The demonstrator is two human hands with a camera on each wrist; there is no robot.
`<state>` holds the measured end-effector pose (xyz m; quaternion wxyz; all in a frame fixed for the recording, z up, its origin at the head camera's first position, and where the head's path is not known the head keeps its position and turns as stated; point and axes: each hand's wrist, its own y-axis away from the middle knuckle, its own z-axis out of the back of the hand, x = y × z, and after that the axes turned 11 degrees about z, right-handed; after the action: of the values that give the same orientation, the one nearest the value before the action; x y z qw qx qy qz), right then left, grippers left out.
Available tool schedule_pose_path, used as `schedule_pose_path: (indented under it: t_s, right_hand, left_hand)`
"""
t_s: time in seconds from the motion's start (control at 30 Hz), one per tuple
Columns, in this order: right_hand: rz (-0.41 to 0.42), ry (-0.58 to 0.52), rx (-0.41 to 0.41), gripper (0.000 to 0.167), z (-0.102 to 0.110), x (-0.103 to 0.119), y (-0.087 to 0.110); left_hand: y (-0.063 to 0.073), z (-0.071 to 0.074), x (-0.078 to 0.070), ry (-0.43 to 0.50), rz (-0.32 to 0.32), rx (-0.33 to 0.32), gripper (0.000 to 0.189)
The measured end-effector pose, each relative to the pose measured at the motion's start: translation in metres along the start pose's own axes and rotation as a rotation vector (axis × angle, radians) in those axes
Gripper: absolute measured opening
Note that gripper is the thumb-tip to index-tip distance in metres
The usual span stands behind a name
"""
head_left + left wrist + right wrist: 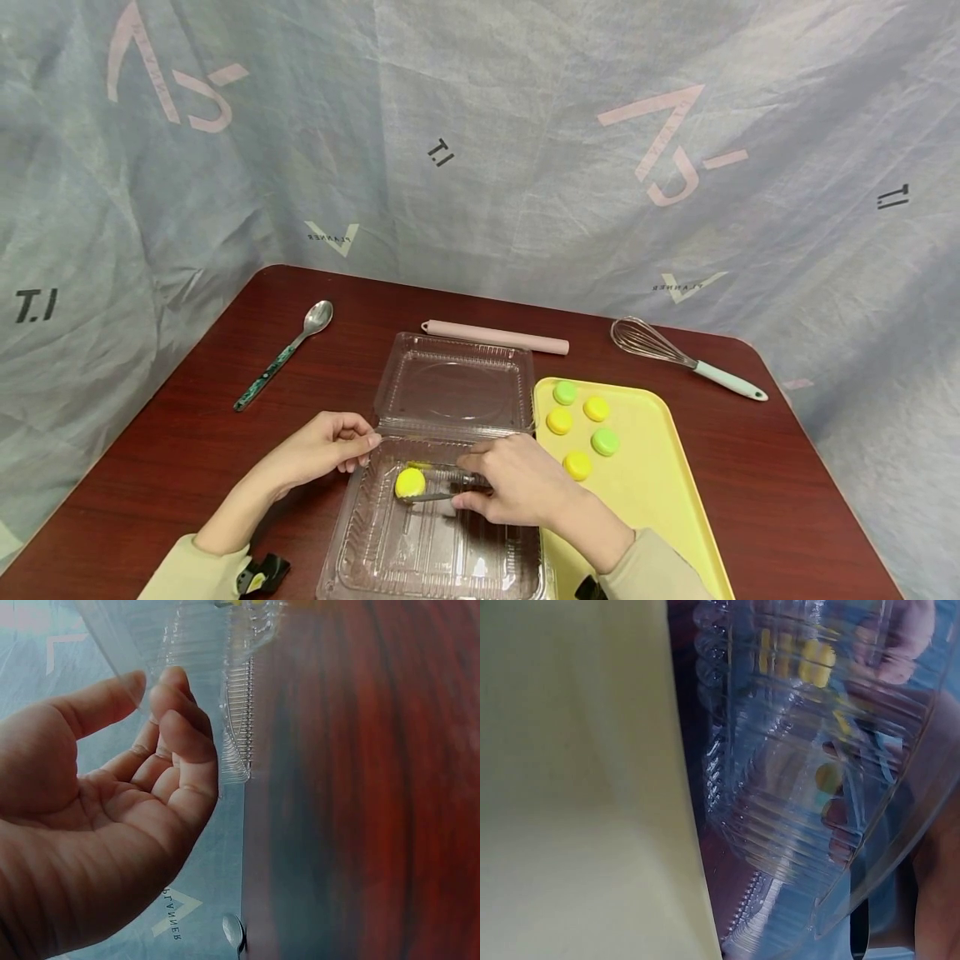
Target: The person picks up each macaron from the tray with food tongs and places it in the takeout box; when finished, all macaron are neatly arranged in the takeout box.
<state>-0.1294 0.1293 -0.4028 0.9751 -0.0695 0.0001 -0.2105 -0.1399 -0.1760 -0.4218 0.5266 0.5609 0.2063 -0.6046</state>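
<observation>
A clear plastic clamshell container [352, 542] lies with its lid [453, 379] folded back. My left hand [326, 450] pinches the container's left rim near the hinge, thumb on one side and fingertips on the other; the left wrist view shows this hand [142, 772] close up. Reaching into the base, my right hand [517, 483] holds dark, slim tongs [433, 497]. Their tips are at a yellow macaron [410, 483] in the container's left part; whether they grip it is unclear. In the right wrist view the clear wall covers much of the right hand.
A yellow tray [645, 492] right of the container bears several yellow and green macarons [577, 465]. Behind lie a pink rolling pin [495, 337] and a whisk [686, 358]. A spoon [285, 354] lies at the left. Grey cloth [480, 167] hangs behind the table.
</observation>
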Motion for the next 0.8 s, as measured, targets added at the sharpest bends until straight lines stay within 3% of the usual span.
schedule_pose_path:
  t_s: [0.47, 0.8]
  right_hand:
    - [-0.042, -0.035, -0.005, 0.046, 0.003, 0.000, 0.004]
    - [-0.028, -0.040, -0.070, 0.044, 0.012, -0.004, 0.010]
  left_hand:
    - [0.000, 0.000, -0.001, 0.002, 0.008, 0.002, 0.025]
    - [0.001, 0.000, -0.001, -0.005, 0.000, 0.004, 0.025]
